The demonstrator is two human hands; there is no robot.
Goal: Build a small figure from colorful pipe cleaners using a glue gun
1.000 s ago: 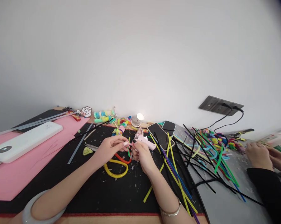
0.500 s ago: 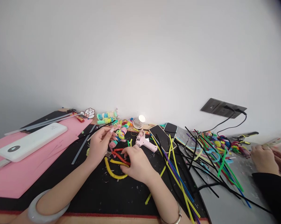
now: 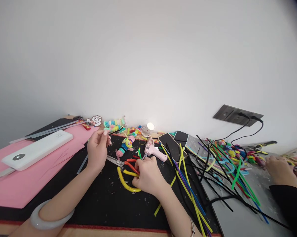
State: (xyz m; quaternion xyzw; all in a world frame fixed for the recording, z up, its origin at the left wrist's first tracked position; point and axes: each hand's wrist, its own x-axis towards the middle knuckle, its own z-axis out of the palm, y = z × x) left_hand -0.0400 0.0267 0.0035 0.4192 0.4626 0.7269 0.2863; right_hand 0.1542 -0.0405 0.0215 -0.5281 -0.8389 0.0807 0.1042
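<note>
My left hand [image 3: 97, 149] is lifted above the black mat [image 3: 99, 200], with its fingers curled and its fingertips pinched on something too small to name. My right hand [image 3: 148, 172] rests on the mat, its fingers closed over the red and yellow handles of a pair of scissors [image 3: 115, 161]; the metal blades point left. A pink glue gun [image 3: 153, 151] lies just beyond my right hand. A small coiled, many-coloured figure [image 3: 125, 146] lies between the two hands.
Many long pipe cleaners [image 3: 212, 171] are spread over the right side. Two phones [image 3: 173, 143] lie near the wall. A white power bank [image 3: 37, 149] sits on a pink sheet [image 3: 22, 184] at left. Another person's hands [image 3: 279, 169] work at far right, below a wall socket [image 3: 237, 115].
The hands parted from a joint pinch. My left hand rose up and to the left; my right hand dropped onto the scissors' handles. The view shifted slightly left.
</note>
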